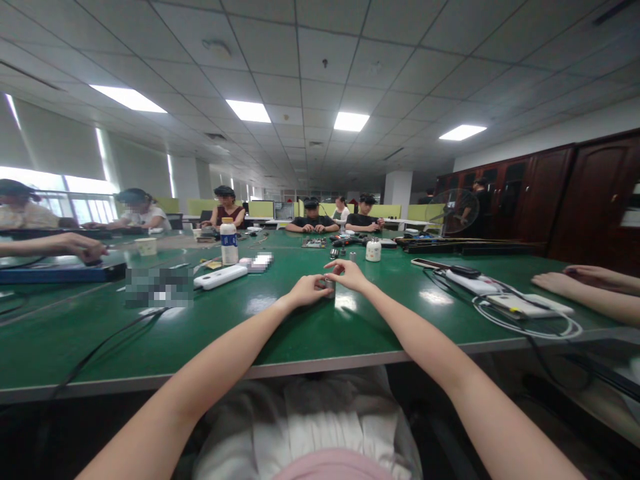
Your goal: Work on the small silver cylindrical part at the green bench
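In the head view, the two hands are close together over a green table (280, 340). Between them is a small grey thing (331, 287), standing on the table or just above it; I cannot tell which. The left hand (308, 291) has its fingers bent around the side of the grey thing and holds it. The right hand (349, 275) is at the top, with its thumb and first finger curled toward each other. I cannot tell if those fingertips press on the grey thing.

Just past the hands there is a short grey tube (353, 256) standing up, and a white round bottle (373, 251) is near it. To the left is a white power strip (221, 277), and behind it a tall bottle (229, 245) with a blue label and an orange-brown lid. A paper cup (147, 247) sits farther left, near another person's hand (85, 247). On the right, a white cord (570, 328) loops by a white box (531, 306). Another person's arms (605, 295) reach in at the right side. More people sit across the table.
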### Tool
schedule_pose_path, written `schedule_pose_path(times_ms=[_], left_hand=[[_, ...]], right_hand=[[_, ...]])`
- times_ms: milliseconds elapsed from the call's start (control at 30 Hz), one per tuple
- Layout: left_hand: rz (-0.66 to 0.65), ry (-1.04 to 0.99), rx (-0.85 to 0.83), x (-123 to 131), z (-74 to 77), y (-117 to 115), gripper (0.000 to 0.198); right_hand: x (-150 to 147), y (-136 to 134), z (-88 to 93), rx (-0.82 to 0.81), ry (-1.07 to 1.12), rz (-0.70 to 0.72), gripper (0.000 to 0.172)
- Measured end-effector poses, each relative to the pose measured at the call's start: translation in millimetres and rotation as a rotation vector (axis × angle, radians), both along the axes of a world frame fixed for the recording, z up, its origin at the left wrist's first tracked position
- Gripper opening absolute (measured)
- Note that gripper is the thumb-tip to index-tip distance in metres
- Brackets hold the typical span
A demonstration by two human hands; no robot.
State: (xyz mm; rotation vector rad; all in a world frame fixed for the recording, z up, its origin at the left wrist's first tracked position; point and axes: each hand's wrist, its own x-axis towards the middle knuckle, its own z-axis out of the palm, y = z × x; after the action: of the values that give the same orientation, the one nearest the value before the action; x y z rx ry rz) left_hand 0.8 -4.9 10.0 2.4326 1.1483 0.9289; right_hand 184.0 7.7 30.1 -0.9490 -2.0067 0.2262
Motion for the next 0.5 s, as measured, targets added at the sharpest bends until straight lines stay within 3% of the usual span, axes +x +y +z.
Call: schedule_pose_path(times_ms=[200,500], left_hand=[[-0.014,0.004,0.004,0,1.1,-1,0.052],[-0.011,-0.014,-0.018,0,-0.5,1,0.047]], right_hand=[[-4,-3,-2.3,-0.037,0.045,0.005,0.027],[6,-2,8.2,-0.063,0.041,-0.046,0.021]])
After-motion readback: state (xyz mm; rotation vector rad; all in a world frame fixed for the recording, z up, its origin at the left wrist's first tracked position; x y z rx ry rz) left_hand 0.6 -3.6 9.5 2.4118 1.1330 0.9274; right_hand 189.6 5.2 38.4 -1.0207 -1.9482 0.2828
